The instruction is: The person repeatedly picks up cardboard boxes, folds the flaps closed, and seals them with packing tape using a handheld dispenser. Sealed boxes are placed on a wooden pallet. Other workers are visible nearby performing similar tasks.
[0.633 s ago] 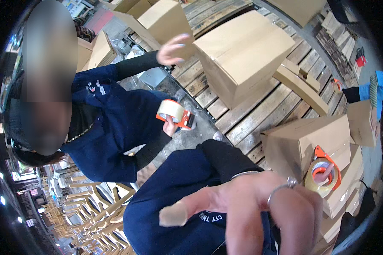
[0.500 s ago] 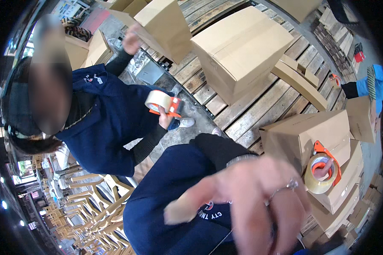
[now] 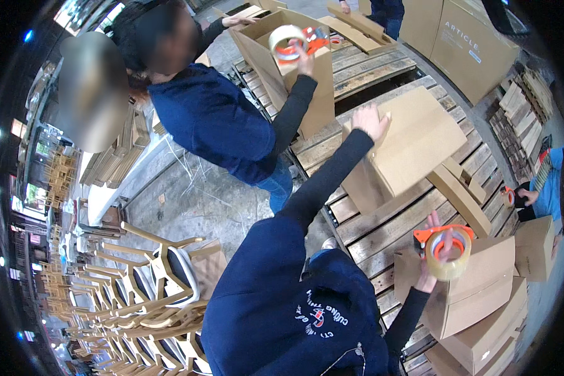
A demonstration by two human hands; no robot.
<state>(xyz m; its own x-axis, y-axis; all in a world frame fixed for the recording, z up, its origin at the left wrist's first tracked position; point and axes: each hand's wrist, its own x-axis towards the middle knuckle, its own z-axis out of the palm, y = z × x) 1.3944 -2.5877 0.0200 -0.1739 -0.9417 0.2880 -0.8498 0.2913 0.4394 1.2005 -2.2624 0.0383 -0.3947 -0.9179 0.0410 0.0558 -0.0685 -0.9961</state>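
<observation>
My left hand (image 3: 371,123) lies on the near left edge of a closed cardboard box (image 3: 420,141), fingers stretched over its top. The box stands on a wooden slatted pallet (image 3: 382,229). My right hand (image 3: 430,276) holds a tape dispenser (image 3: 450,262) with an orange frame and a wide roll of clear tape. Some fingers pass through the roll's core, and others show past the orange frame. The dispenser is held above another cardboard box (image 3: 476,282) at the right, apart from the box under my left hand.
A co-worker (image 3: 213,119) at the left holds another tape dispenser (image 3: 294,45) beside an open tall box (image 3: 316,88). Flat cardboard pieces (image 3: 460,197) lie on the pallet. Stacked wooden chairs (image 3: 150,276) fill the lower left. Another person's blue sleeve (image 3: 548,188) shows at far right.
My left hand has gone from close before the camera out to the box top. My right hand has shifted slightly left with the dispenser. The co-worker has turned toward the tall box, raising their dispenser.
</observation>
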